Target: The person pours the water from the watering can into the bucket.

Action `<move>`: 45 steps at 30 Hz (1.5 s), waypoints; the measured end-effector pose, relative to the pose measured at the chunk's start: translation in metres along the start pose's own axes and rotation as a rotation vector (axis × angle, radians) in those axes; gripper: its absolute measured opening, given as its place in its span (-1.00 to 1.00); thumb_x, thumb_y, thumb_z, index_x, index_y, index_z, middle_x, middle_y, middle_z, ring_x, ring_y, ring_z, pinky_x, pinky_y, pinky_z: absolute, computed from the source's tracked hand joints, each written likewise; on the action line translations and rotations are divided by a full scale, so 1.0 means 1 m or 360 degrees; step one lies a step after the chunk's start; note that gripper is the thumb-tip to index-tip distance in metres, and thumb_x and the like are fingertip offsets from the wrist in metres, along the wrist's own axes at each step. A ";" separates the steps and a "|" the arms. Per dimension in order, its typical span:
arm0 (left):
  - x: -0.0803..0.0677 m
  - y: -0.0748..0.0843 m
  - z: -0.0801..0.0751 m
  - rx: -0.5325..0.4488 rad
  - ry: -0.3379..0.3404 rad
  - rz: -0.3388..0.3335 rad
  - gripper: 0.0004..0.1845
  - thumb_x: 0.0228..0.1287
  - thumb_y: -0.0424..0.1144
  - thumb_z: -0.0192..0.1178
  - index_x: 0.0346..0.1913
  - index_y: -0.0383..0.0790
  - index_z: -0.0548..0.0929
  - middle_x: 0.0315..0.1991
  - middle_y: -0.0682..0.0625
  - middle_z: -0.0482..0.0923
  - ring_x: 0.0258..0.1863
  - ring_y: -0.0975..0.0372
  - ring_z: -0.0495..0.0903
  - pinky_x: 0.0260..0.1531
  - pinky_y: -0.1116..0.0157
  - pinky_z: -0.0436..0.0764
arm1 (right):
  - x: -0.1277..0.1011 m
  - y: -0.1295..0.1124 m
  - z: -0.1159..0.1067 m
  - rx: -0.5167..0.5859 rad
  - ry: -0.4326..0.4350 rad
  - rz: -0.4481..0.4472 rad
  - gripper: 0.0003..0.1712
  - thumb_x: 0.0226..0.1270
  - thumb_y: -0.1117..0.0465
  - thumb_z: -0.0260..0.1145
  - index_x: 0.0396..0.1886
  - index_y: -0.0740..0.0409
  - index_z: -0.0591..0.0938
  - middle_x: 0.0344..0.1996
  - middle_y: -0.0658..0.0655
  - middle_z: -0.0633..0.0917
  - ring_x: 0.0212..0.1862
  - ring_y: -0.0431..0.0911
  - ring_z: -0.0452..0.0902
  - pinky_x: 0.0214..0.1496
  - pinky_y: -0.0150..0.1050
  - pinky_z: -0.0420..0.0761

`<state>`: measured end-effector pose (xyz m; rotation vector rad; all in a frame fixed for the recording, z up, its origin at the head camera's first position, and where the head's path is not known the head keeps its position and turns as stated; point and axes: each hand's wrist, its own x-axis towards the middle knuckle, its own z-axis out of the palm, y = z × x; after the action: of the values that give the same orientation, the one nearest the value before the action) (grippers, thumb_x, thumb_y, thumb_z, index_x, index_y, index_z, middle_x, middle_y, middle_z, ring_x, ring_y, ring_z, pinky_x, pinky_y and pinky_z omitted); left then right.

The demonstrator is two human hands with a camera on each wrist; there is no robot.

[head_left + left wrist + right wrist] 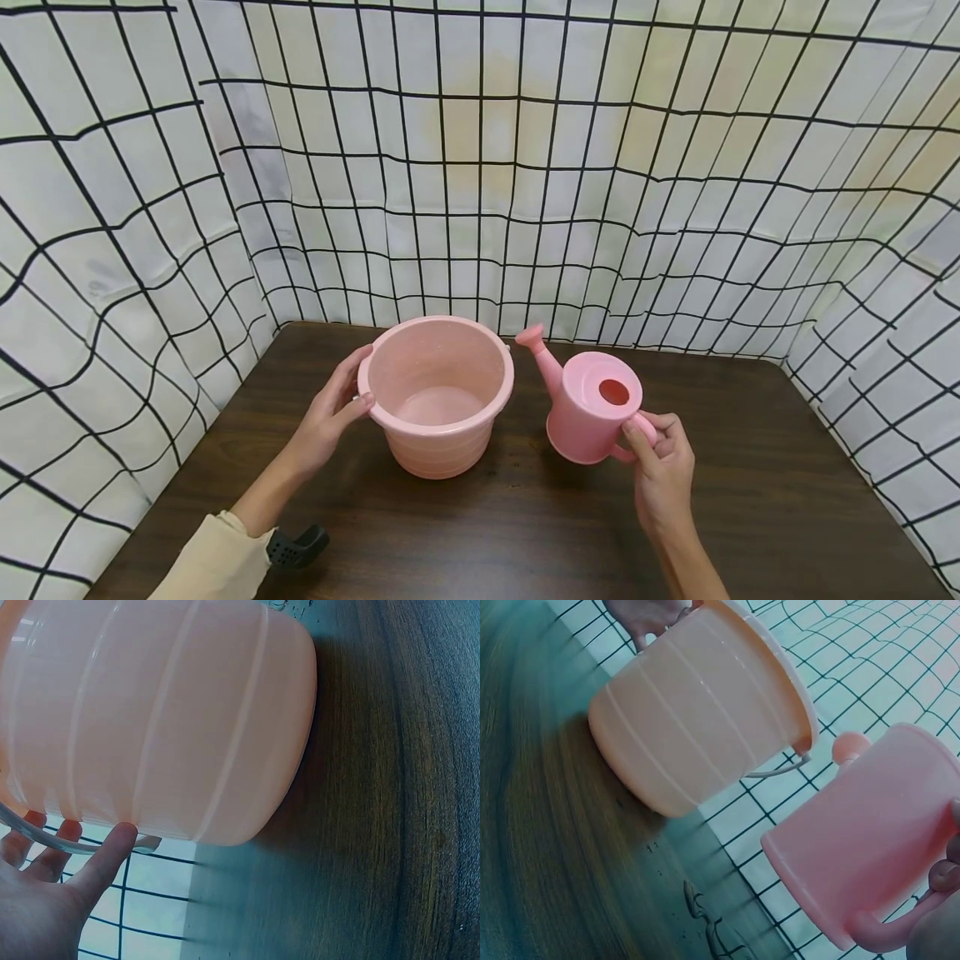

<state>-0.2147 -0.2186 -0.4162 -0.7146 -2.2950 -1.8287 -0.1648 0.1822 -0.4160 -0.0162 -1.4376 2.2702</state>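
White cloth with black grid lines (480, 187) hangs behind and beside a dark wooden desk (480, 542). On the desk stands a pale pink bucket (442, 454). Just right of it, a pink watering can (581, 421) appears raised, its spout (547, 367) toward the bucket, not touching. The left hand (337, 408) rests, thumb and fingers apart, against the bucket's outer side; the right hand (666, 467) has its fingers clamped on the can's handle (622, 454).
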 end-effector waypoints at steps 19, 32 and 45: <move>0.000 0.000 -0.001 0.0003 0.0006 -0.0032 -0.36 0.44 -0.34 -0.09 0.52 -0.09 0.03 0.49 -0.15 0.06 0.29 0.31 0.32 0.07 0.54 0.48 | -0.004 -0.008 0.006 -0.0026 -0.0076 -0.0026 -0.76 0.26 0.62 0.12 -0.26 0.23 0.48 -0.34 0.06 0.75 -0.25 -0.19 0.71 -0.33 -0.21 0.69; 0.000 -0.001 -0.001 0.0010 0.0008 -0.0039 -0.36 0.44 -0.33 -0.08 0.52 -0.07 0.03 0.49 -0.15 0.07 0.28 0.29 0.34 0.06 0.54 0.49 | -0.009 -0.014 0.010 -0.0113 -0.0161 -0.0026 -0.76 0.26 0.61 0.14 -0.23 0.24 0.48 -0.31 0.05 0.73 -0.22 -0.19 0.71 -0.30 -0.22 0.70; -0.002 0.000 0.000 0.0006 0.0011 -0.0055 -0.36 0.44 -0.32 -0.08 0.52 -0.06 0.03 0.49 -0.15 0.07 0.28 0.28 0.34 0.05 0.52 0.50 | -0.009 -0.022 0.009 -0.0094 -0.0369 -0.0072 -0.76 0.28 0.61 0.12 -0.20 0.24 0.48 -0.26 0.05 0.75 -0.21 -0.18 0.72 -0.28 -0.24 0.70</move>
<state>-0.2134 -0.2191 -0.4167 -0.6711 -2.3203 -1.8381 -0.1509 0.1785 -0.3949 0.2668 -1.6029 2.2508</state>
